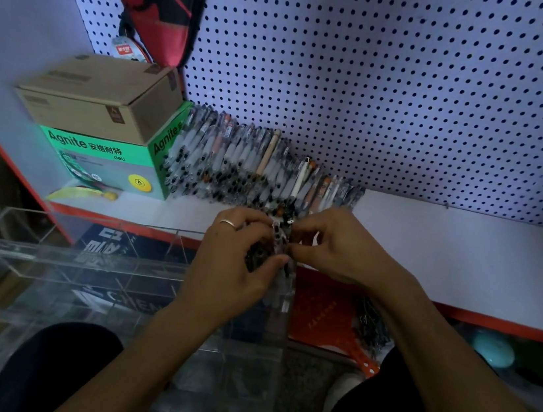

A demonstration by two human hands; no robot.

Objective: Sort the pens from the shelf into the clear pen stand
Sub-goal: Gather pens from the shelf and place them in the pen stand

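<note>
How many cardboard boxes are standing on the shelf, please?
2. A brown box sits on top of a green box, at the shelf's left end beside the row of pens. Others may be out of view.

A white shelf (447, 249) with a red front edge is running across the view beneath a pegboard; a long row of pens (254, 165) is lying on it against the back, stretching from ten o'clock toward the centre. At nine o'clock a green box (110, 160) is sitting on the shelf, touching the row's left end; a brown carton (101, 97) is resting on top of it; a yellow-green object (78, 192) is lying just in front.
</note>
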